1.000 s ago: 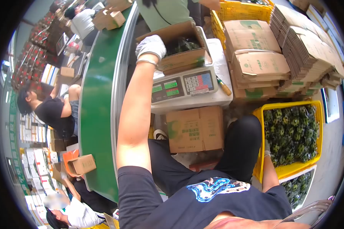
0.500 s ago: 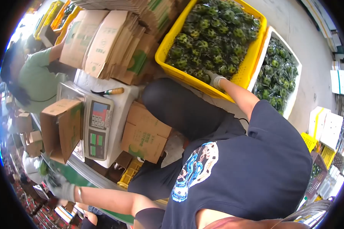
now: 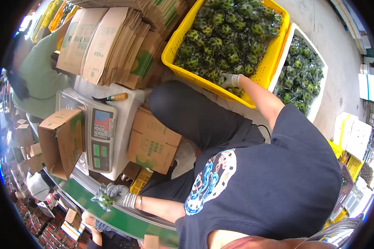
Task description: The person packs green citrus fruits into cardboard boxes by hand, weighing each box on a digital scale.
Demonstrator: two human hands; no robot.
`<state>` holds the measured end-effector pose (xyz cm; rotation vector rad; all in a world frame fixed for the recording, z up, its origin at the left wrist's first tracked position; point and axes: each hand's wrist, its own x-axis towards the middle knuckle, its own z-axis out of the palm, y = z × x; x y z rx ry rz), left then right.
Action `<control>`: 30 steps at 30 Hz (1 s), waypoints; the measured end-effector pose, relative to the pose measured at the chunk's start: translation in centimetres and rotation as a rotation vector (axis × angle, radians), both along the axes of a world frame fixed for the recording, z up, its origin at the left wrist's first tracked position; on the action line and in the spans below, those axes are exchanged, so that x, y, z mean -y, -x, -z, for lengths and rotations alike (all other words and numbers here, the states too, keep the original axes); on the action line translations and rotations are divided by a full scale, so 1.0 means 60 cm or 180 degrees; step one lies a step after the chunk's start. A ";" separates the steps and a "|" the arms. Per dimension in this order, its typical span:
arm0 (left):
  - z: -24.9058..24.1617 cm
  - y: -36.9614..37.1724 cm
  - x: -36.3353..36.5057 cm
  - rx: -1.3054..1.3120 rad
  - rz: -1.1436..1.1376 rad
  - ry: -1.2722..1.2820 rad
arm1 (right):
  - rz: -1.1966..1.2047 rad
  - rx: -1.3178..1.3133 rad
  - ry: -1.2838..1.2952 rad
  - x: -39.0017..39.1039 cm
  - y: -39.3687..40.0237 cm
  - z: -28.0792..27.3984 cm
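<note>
My left hand point(image 3: 121, 196), in a grey glove, grips a green fruit in clear plastic wrap point(image 3: 104, 200) above the green conveyor belt point(image 3: 131, 222). At the near edge of the yellow crate point(image 3: 183, 71), my gloved right hand point(image 3: 232, 80) has its fingers curled against a wrapped green fruit point(image 3: 215, 77), partly hidden among many others. To the left, an open cardboard box point(image 3: 66, 141) stands on the platform of a digital scale point(image 3: 100, 139). A curved knife with a wooden handle point(image 3: 117, 97) lies beyond the scale on a white surface.
Stacked flat cartons point(image 3: 106, 45) stand at the upper left, close to a co-worker in a green shirt point(image 3: 39, 79). A white foam box of wrapped fruit point(image 3: 271, 86) adjoins the crate. Another carton point(image 3: 153, 143) sits beside my leg.
My left hand has moved right and closer to me with the wrapped fruit, now over the belt. My right hand has shifted slightly within the crate. The view has shifted slightly.
</note>
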<state>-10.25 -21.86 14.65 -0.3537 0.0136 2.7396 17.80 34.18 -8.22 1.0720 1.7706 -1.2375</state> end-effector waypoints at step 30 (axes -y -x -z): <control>-0.160 0.021 -0.045 -0.1956 -0.1411 0.4638 | 0.1026 -0.2238 -0.1315 -0.149 0.110 -0.004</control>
